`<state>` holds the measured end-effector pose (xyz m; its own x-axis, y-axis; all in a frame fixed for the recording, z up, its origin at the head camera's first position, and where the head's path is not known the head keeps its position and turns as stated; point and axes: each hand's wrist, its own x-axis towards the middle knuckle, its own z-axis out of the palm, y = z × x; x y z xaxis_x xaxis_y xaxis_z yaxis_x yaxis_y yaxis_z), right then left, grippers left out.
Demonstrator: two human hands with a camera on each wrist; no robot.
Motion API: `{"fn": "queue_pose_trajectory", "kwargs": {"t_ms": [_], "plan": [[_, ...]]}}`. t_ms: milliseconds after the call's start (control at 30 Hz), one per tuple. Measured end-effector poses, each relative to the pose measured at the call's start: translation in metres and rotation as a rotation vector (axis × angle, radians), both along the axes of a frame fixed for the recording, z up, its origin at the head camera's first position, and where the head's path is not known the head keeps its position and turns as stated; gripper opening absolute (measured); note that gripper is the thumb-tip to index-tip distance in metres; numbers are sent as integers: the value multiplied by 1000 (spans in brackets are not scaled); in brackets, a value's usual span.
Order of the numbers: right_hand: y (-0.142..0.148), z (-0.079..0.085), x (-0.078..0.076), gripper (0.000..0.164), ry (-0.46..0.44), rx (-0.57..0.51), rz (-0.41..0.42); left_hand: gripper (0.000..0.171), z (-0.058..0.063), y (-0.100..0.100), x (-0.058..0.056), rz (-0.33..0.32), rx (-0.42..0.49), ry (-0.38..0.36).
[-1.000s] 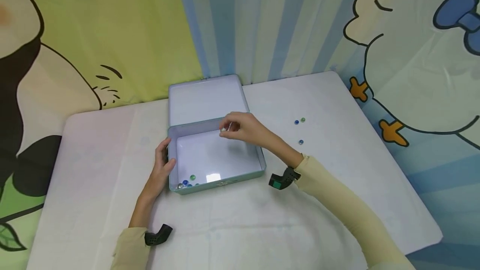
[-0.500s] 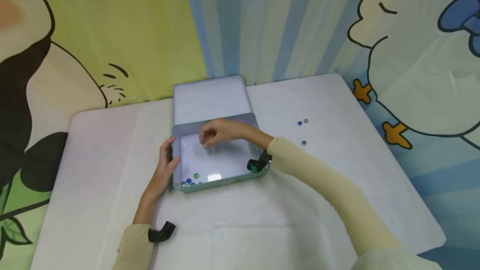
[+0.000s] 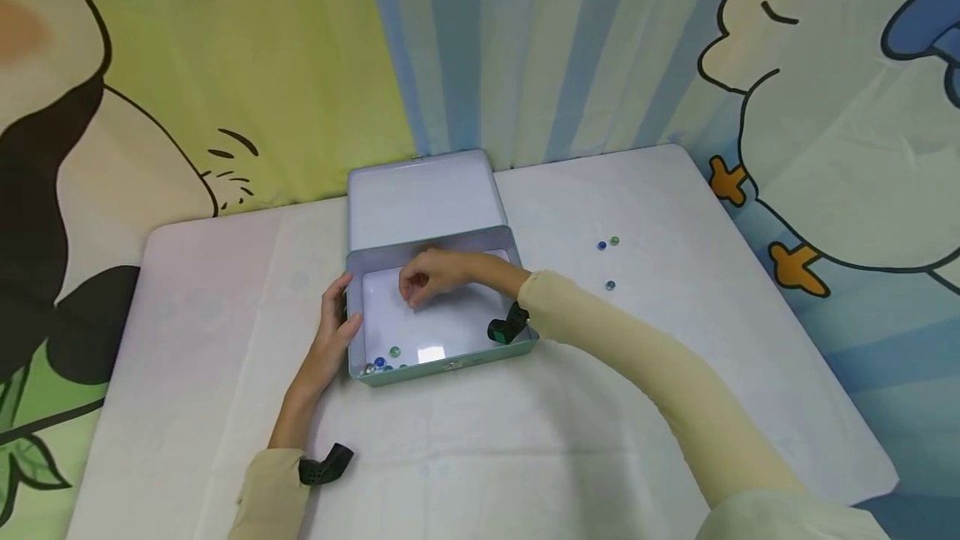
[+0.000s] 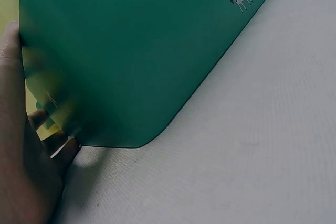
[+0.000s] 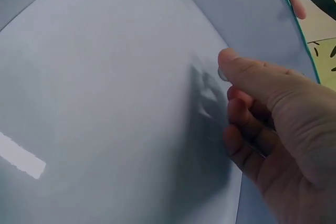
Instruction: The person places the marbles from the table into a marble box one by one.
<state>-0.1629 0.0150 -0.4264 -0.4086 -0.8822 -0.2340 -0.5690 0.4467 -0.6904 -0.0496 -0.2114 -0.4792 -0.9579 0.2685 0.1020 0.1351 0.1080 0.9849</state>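
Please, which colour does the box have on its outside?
The box is green outside, best seen in the left wrist view.

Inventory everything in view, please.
Table: 1, white, centre
Box: 1, green, pale inside, on table
Lid: 1, pale inside, open behind box
Boxed marbles: several, green, blue, clear, near-left corner
Loose marbles: 3, two bluish, one green, right of box
Held marble: 1, looks clear, over box floor
Backdrop: 1, multicoloured, behind table
Wrist cameras: 2, black, on wrists
Sleeves: 2, pale yellow, forearms
Left hand: 1, bare, box's left side
Right hand: 1, bare, pinching held marble
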Motion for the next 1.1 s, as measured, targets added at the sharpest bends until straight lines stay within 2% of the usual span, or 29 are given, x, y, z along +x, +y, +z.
{"fn": "queue_pose_trajectory", "kwargs": {"t_ms": [100,300,433,533,567,667,767,833,933,1033,1100], "plan": [[3,-4,-1,11,31,42,-6,60,-1,3,-2,0,10,2],[8,-4,-1,19,29,98,-19,60,-1,5,-1,8,27,6],[23,14,11,35,37,80,-55,61,0,7,-1,-2,13,-10],[47,39,30,38,74,24,-125,61,0,6,0,1,-3,-7],[58,48,39,37,96,-23,-161,61,0,5,0,4,-5,-6],[101,60,72,33,171,-214,-327,61,-2,2,2,9,-19,2],[152,50,109,29,234,-389,-578,61,-2,2,2,9,-20,7],[183,34,135,28,238,-417,-774,61,-2,2,2,9,-21,15],[222,7,174,28,170,-421,-1023,61,-2,3,3,10,-19,17],[248,-15,204,30,107,-433,-1170,61,-1,3,5,10,-31,14],[259,-23,215,32,82,-432,-1226,60,0,4,5,9,-40,12]]}}
